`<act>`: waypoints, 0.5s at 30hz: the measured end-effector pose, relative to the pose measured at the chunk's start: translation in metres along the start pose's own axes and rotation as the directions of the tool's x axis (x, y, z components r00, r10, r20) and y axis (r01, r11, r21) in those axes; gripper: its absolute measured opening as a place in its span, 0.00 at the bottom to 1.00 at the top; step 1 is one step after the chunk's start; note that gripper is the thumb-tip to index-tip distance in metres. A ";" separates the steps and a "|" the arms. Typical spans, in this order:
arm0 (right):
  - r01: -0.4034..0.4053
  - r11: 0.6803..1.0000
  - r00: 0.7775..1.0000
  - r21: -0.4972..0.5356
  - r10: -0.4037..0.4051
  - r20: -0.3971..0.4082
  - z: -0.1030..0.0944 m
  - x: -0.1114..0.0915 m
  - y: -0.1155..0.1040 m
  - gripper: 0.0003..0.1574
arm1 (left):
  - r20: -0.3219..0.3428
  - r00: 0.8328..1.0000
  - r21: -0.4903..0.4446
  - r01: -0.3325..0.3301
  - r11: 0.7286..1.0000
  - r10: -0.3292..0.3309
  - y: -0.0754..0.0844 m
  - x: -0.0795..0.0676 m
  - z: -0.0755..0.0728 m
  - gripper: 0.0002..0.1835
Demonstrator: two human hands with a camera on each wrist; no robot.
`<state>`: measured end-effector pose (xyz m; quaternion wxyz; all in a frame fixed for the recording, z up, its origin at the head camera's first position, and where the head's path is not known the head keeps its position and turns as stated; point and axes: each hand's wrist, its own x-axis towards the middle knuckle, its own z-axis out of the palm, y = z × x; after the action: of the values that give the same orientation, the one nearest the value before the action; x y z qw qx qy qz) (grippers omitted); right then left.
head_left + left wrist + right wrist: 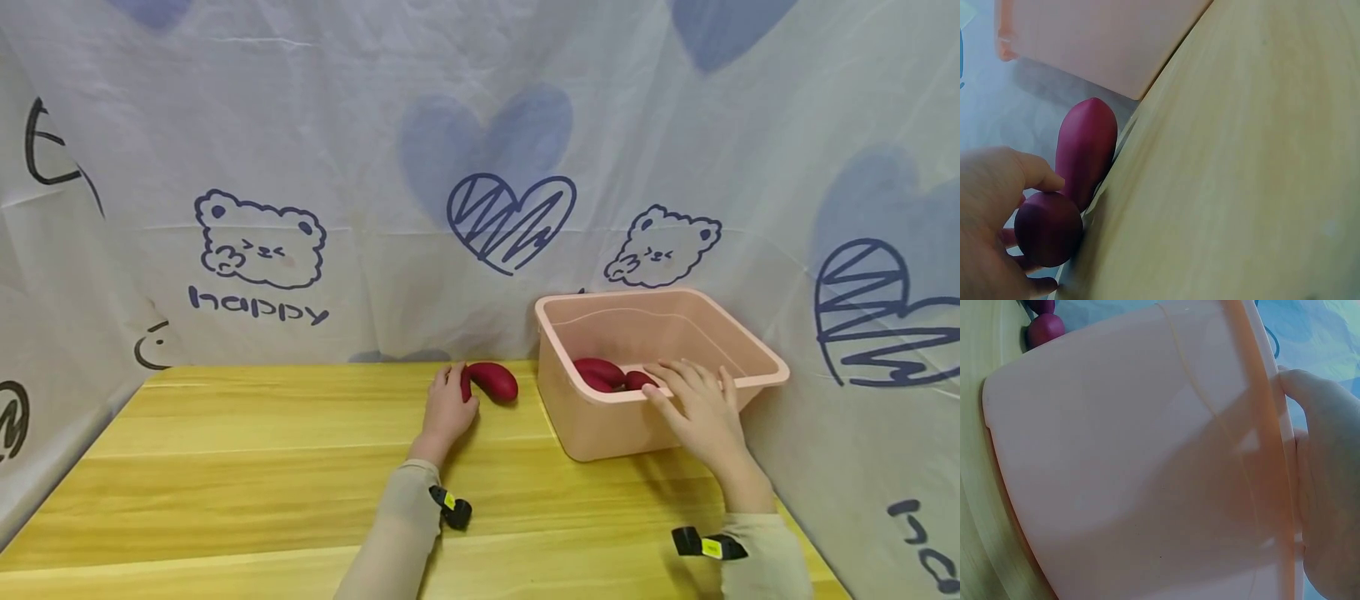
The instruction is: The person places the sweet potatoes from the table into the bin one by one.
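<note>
My left hand (447,412) grips a smooth, dark-red oblong piece (1049,228), shaped like a sweet potato, at the table's back edge. A second dark-red oblong piece (492,382) lies just right of it, its far end angled toward the bin in the left wrist view. Over the near rim of the pink plastic bin (600,429) reaches my right hand (701,412), fingers spread and extended inside. Several dark-red pieces (597,371) lie in the bin close to those fingertips. Whether the fingertips touch them is hidden. The right wrist view shows mostly the bin's outer wall.
The bin stands at the back right of the wood-grain table (247,483). Behind and beside the table hangs a pale cloth (390,275) printed with hearts and bears. Each sleeve carries a black strap, one being the left strap (452,507).
</note>
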<state>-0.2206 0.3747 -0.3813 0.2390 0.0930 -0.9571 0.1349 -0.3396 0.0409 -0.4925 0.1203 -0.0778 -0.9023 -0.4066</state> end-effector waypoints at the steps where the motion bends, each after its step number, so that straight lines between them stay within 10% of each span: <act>1: 0.001 1.000 1.000 -0.001 -0.001 -0.001 0.000 0.000 0.000 0.30 | -0.001 1.000 0.002 -0.002 1.000 0.002 0.000 0.000 0.000 0.34; 15: 0.009 1.000 1.000 -0.002 -0.009 -0.009 0.002 0.001 0.002 0.29 | -0.001 1.000 0.002 0.000 1.000 0.000 0.001 0.000 -0.001 0.35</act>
<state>-0.2225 0.3763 -0.3832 0.2442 0.0965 -0.9557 0.1332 -0.3389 0.0409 -0.4913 0.1210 -0.0777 -0.9026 -0.4057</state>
